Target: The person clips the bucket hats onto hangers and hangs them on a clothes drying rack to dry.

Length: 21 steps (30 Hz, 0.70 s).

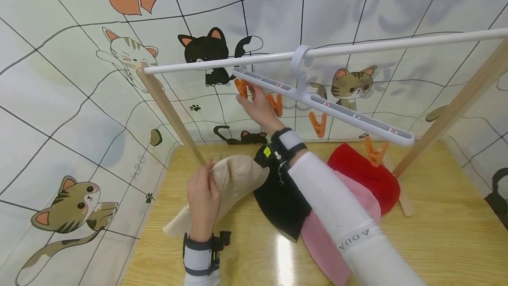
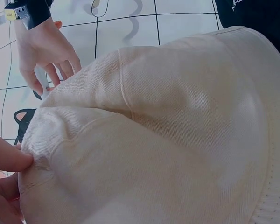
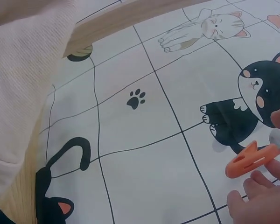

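Note:
My left hand pinches the crown of a cream fabric hat between thumb and fingers, holding it above the table at the left post. Folds run across the crown in the left wrist view, where the hat fills most of the picture. Up at the left end of a white hanger, my right hand has its thumb and fingers around an orange clip. The fingers partly hide how it grips. Several orange clips, one of them a clip right of the middle, hang under the hanger.
The hanger's hook sits on a white rail between a left wooden post and a right wooden post. A black hat, a pink hat and a red hat lie on the wooden table. Cat-printed wall covering stands behind.

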{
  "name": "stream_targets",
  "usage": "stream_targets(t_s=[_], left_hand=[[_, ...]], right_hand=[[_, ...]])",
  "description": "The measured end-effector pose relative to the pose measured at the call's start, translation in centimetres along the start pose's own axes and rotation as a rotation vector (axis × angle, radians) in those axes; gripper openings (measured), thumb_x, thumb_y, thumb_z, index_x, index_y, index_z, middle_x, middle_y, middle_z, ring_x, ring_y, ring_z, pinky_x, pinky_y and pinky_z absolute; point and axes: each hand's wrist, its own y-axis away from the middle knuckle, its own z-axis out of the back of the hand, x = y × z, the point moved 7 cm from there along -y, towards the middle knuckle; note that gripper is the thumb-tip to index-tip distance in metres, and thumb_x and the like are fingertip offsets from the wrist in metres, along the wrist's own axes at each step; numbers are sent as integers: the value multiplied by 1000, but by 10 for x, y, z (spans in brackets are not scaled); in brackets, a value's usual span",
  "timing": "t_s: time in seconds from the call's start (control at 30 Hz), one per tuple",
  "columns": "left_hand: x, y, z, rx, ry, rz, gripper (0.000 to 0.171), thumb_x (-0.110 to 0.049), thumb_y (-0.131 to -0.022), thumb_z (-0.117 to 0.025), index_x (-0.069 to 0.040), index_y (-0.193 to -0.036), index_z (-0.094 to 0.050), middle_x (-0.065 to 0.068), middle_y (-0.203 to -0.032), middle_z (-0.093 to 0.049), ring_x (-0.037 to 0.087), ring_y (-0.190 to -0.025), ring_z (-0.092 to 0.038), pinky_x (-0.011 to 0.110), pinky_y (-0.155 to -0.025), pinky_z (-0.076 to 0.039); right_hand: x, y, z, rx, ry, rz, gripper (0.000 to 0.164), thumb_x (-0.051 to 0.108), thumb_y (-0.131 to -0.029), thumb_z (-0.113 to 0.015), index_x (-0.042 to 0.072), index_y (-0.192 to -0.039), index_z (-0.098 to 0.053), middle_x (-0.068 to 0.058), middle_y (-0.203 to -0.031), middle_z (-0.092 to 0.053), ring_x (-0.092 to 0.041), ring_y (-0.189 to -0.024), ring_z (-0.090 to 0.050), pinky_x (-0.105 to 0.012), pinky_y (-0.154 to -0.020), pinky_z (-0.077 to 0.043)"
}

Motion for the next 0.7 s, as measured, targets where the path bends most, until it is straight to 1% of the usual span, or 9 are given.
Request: stream_targets(t_s=[0.07,0.17,0.23,0.33,0.4,0.47,0.53,0.63,0.7], left_hand=[[0,0,0,-3,1,-4,20,10,-83,-50,4,-98,-61,23,-93,-67,37,-86,-60,51,-75,-48],[-1,-1,0,-12,0,-11,20,11,-82,-50,5,-98,-61,24,-93,-66,38,-85,-60,52,-74,-47],[-1,-1,1,-12,-10,-5,20,10,-83,-50,4,-99,-61,24,-93,-66,38,-85,-59,52,-73,-47],[0,-2,2,-4,-16,12,20,8,-84,-50,3,-100,-61,23,-94,-66,37,-87,-59,52,-73,-46],[0,-2,3,-2,-14,20,20,7,-85,-49,2,-101,-60,23,-94,-65,36,-88,-59,51,-73,-46],[0,-3,3,-5,-14,20,20,7,-85,-49,2,-101,-60,23,-94,-65,36,-88,-59,51,-73,-46],[0,-4,3,-6,-17,19,20,7,-86,-48,2,-100,-61,23,-93,-66,36,-87,-59,51,-74,-46],[-1,-4,4,-16,-14,9,19,7,-86,-49,2,-99,-61,23,-91,-66,36,-86,-59,51,-74,-46],[-2,-4,4,-19,-16,7,19,7,-85,-49,2,-99,-61,22,-91,-66,36,-85,-59,50,-75,-46]], right_hand=[[8,6,0,7,-27,-16,58,11,-92,-52,11,-143,-25,-11,-150,-27,-23,-138,-22,-43,-113,-19],[15,12,-1,8,-48,-28,54,10,-93,-50,7,-142,-27,-14,-149,-30,-25,-136,-26,-39,-112,-23],[12,11,-2,8,-82,-19,52,10,-93,-50,7,-140,-31,-15,-147,-32,-25,-135,-29,-37,-111,-26],[5,6,-4,8,-123,-3,46,13,-94,-49,10,-138,-37,-12,-144,-38,-20,-132,-35,-32,-108,-32],[-1,2,-5,10,-135,14,42,16,-94,-49,12,-136,-42,-10,-141,-43,-17,-129,-39,-31,-106,-35],[-5,0,-6,10,-114,21,39,20,-95,-49,15,-134,-46,-8,-137,-47,-14,-124,-43,-32,-104,-36],[-7,0,-7,13,-96,23,37,23,-95,-48,17,-132,-49,-6,-133,-51,-13,-122,-45,-37,-103,-36],[-8,3,-9,33,-83,11,36,26,-95,-48,20,-130,-51,-4,-132,-53,-14,-121,-44,-43,-101,-35],[-8,5,-12,55,-94,5,37,27,-95,-49,20,-131,-50,-4,-131,-53,-15,-121,-44,-44,-101,-35]])
